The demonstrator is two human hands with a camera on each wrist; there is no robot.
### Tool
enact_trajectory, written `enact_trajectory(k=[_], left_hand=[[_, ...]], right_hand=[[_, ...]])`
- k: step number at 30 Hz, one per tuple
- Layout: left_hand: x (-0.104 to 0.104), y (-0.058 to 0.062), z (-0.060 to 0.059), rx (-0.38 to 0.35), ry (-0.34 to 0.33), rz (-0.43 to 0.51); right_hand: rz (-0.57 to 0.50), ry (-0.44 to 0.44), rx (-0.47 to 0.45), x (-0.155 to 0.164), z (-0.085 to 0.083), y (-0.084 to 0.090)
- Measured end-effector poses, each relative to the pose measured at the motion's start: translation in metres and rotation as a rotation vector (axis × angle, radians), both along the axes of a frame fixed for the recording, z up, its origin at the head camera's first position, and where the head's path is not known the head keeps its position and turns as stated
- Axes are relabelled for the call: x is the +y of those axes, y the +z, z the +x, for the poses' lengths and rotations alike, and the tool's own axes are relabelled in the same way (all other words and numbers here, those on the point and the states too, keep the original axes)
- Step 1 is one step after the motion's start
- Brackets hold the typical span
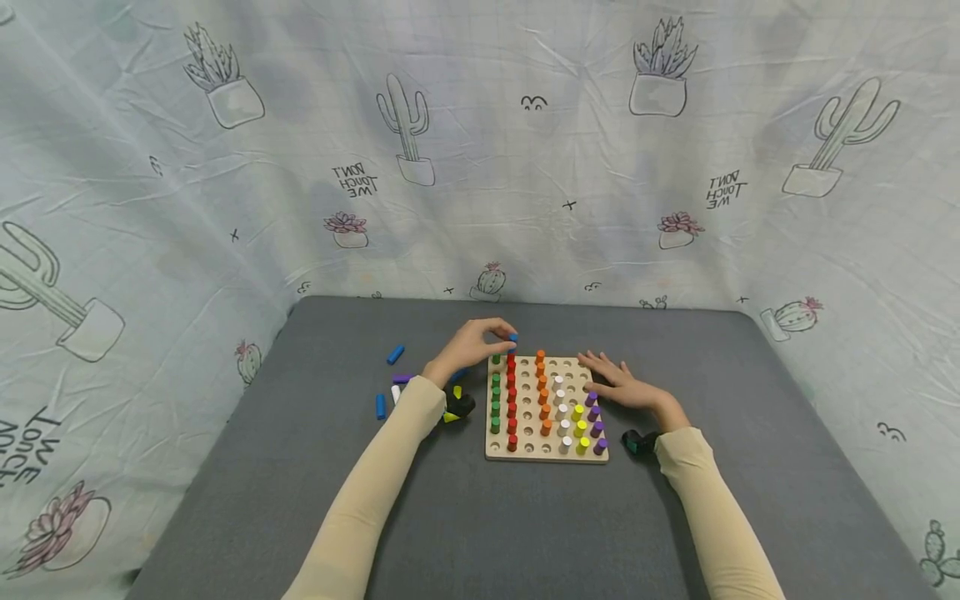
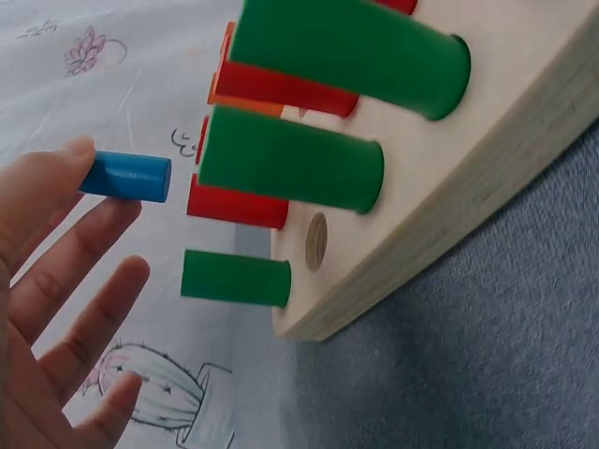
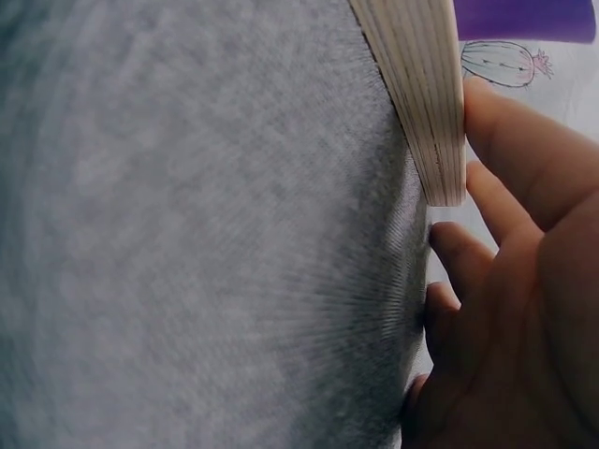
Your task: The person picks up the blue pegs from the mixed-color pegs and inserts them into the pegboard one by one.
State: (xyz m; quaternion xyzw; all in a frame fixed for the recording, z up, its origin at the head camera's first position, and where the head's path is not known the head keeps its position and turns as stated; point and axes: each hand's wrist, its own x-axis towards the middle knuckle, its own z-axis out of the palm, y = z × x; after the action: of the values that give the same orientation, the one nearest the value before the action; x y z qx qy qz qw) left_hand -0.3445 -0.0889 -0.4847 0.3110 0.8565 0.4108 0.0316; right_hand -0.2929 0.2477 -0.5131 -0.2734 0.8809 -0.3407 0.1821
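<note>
My left hand (image 1: 474, 340) pinches a blue peg (image 2: 131, 177) between thumb and fingertips, its other fingers spread. The peg is held above the far left part of a wooden pegboard (image 1: 546, 457), apart from the board in the left wrist view. Upright in the board stand columns of green pegs (image 1: 495, 409), red pegs (image 1: 512, 410), orange pegs (image 1: 545, 412), white pegs (image 1: 562, 412), yellow pegs (image 1: 581, 428) and purple pegs (image 1: 597, 429). A bare hole (image 2: 317, 241) shows between two green pegs. My right hand (image 1: 626, 387) touches the board's right edge with its fingers extended.
Left of the board lie loose pegs: a blue one (image 1: 395, 354), another blue one (image 1: 380, 407), a purple one (image 1: 402, 379), a white one (image 1: 395, 393) and some yellow (image 1: 457, 390), partly hidden by my left wrist. A patterned cloth (image 1: 487, 167) hangs behind the grey table (image 1: 480, 533).
</note>
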Motion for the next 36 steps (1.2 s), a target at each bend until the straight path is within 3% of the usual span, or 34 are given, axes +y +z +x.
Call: enact_trajectory(k=[15,25,36], left_hand=[[0.007,0.000,0.004,0.057,0.061,-0.016],[0.013,-0.008,0.008,0.042,0.056,-0.029],[0.018,-0.008,0.008,0.056,0.056,-0.036]], right_hand=[[-0.015,-0.002,0.021,-0.005,-0.001,0.003],[-0.058,-0.045,0.020,-0.003,0.007,-0.001],[-0.049,-0.074,0.007,-0.003,0.006,-0.001]])
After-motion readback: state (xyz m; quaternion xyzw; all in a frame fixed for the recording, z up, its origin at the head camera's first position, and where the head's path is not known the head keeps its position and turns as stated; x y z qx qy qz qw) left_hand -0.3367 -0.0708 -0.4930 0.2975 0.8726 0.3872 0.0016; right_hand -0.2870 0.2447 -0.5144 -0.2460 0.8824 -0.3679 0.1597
